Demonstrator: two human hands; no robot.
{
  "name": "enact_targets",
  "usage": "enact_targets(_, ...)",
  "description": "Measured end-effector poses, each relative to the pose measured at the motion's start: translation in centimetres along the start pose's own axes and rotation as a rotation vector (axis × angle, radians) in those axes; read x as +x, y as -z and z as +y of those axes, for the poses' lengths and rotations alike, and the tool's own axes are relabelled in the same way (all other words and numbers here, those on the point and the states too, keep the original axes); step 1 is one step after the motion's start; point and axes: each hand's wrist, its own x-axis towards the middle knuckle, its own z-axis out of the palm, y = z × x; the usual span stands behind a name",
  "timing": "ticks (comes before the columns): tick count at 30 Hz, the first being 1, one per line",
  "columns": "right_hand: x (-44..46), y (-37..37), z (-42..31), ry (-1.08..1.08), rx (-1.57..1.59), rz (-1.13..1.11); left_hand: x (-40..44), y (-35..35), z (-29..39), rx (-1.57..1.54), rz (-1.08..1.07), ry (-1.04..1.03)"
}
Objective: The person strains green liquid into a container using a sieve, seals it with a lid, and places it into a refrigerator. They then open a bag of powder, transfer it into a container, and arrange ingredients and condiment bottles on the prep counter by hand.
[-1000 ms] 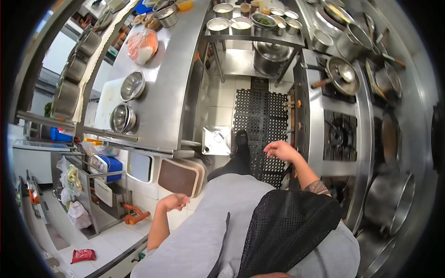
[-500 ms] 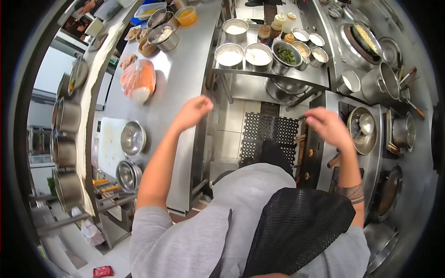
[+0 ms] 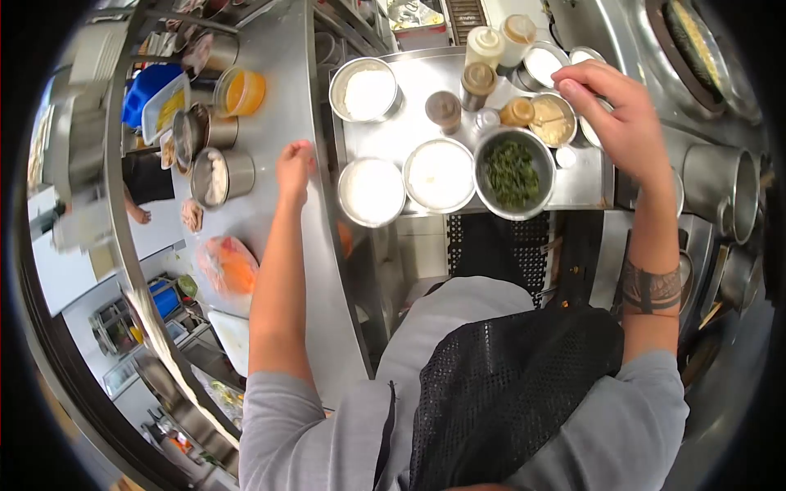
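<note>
My left hand (image 3: 295, 173) is above the left steel counter, its fingers curled together with nothing visible in them. Raised at the right, my right hand (image 3: 616, 114) is empty, its thumb and bent fingers slightly apart. It is nearest to small containers of pale contents, such as the bowl of yellowish crumbs (image 3: 552, 120). On the stand ahead are a steel bowl of green leaves (image 3: 512, 173), several pots of white contents such as the middle one (image 3: 439, 174), and squeeze bottles (image 3: 485, 47).
Along the left counter (image 3: 315, 270) are a tub of orange liquid (image 3: 241, 91), a steel pot (image 3: 218, 177) and a bagged orange item (image 3: 227, 265). Large pots (image 3: 720, 188) stand at the right. Another person's hand (image 3: 141, 214) shows beyond the left rail.
The view has moved forward to the stand with the pots, which now looks closer. Both my hands have risen from beside my body and are farther forward.
</note>
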Motion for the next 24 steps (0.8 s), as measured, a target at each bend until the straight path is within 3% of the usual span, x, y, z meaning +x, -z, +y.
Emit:
enact_targets(2, 2.7, 0.6, 2.0, -0.016, 0.004, -0.003, 5.3, -0.8, -0.1, 0.091, 0.076, -0.007)
enact_targets(4, 4.8, 1.7, 4.1, -0.038, -0.019, 0.023, 9.6, -1.7, -0.2, 0.637, 0.201, -0.414)
enact_targets(6, 5.6, 2.8, 6.4, -0.144, 0.069, 0.076, 12.7, -2.2, 0.3, 0.634, 0.157, -0.413)
enact_targets(8, 5.2, 3.4, 8.7, -0.298, 0.142, 0.231, 14.2, -3.4, 2.1, 0.808, 0.278, -0.486)
enact_targets(13, 3.0, 4.5, 13.5, -0.58, 0.065, 0.288, 16.1, -4.2, 1.3, 0.865, 0.349, -0.586)
enact_targets(20, -1.7, 4.4, 16.8, -0.764, 0.046, 0.506, 15.4, -4.9, 2.0, 0.823, 0.324, -0.569)
enact_targets(24, -5.9, 4.3, 18.6, -0.764, 0.222, 0.571, 15.6, -5.1, 1.9, 0.764, 0.34, -0.534)
